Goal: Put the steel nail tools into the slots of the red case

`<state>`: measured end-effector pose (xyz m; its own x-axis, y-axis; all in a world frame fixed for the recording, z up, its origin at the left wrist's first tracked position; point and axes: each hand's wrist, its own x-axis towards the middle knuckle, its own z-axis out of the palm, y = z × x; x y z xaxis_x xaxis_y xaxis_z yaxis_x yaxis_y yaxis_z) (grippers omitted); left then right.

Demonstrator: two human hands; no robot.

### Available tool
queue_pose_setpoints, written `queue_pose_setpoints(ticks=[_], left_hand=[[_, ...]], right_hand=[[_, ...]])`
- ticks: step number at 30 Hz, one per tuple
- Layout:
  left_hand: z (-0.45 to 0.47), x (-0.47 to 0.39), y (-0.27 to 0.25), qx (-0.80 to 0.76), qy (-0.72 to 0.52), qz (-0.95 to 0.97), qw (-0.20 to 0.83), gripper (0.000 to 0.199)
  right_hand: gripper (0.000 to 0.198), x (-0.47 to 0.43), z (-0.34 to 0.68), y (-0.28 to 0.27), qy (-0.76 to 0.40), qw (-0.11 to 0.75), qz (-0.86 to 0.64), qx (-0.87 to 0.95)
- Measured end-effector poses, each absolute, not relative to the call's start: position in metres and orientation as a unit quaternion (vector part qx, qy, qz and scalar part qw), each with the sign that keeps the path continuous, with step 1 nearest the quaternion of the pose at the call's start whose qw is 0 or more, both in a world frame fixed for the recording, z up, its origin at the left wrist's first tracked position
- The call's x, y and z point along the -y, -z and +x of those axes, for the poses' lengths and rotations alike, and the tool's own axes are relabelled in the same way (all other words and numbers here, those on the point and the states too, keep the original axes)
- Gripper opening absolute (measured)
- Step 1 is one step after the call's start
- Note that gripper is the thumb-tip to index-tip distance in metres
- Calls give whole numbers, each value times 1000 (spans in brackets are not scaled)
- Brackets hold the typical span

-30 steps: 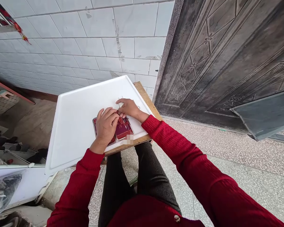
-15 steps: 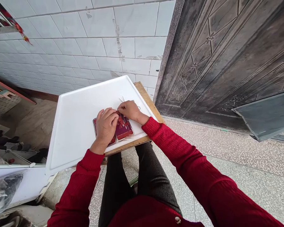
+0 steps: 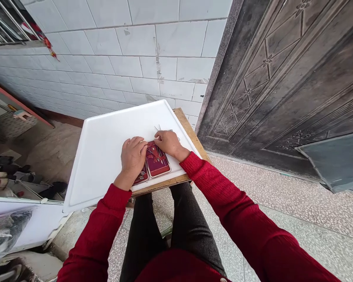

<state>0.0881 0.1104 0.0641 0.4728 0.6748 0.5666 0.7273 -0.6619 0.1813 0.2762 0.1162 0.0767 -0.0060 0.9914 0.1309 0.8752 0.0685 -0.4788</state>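
Note:
A red manicure case (image 3: 158,168) with a metal rim lies unfolded on a white foam board (image 3: 106,133). Small metal tools sit under straps in its right half, and more tools show in the left half. My left hand (image 3: 133,158) covers much of the left half, its fingers curled over the case near the middle edge. Above the right half, my right hand (image 3: 169,143) has thumb and fingertips pinched together at the upper edge; what they hold is hidden. Thin pointed blades (image 3: 157,127), like scissors, stick out just beyond the right hand.
The board rests on a wooden table (image 3: 191,129) that shows along the right and front edges. Behind it stands a white tiled wall (image 3: 138,43), with a dark carved door (image 3: 253,78) at right. Shoes (image 3: 0,182) lie at far left beside a white panel (image 3: 41,223).
The view has shifted, so the scene sits slightly lower and farther right. My right hand has drawn back slightly from my left, showing more of the case's tools.

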Motion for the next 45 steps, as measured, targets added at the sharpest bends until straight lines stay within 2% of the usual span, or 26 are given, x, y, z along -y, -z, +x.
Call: queue_pose_setpoints(ticks=[7, 11, 18, 29, 36, 45], left_hand=[[70, -126, -67, 389, 285, -876, 16, 32], [67, -134, -56, 403, 319, -858, -11, 31], [62, -140, -55, 415, 317, -853, 13, 31], [54, -154, -47, 438, 265, -858, -49, 24], [55, -154, -44, 426, 255, -867, -32, 23], [56, -153, -43, 423, 250, -871, -11, 24]], right_hand=[[23, -121, 292, -77, -101, 332, -689, 636], [24, -124, 309, -78, -81, 332, -726, 596], [24, -134, 328, -68, -46, 268, -747, 607], [26, -139, 333, -69, -15, 139, -721, 679], [31, -140, 331, -87, 23, -2, -655, 755], [32, -151, 325, -96, 56, -114, -602, 788]])
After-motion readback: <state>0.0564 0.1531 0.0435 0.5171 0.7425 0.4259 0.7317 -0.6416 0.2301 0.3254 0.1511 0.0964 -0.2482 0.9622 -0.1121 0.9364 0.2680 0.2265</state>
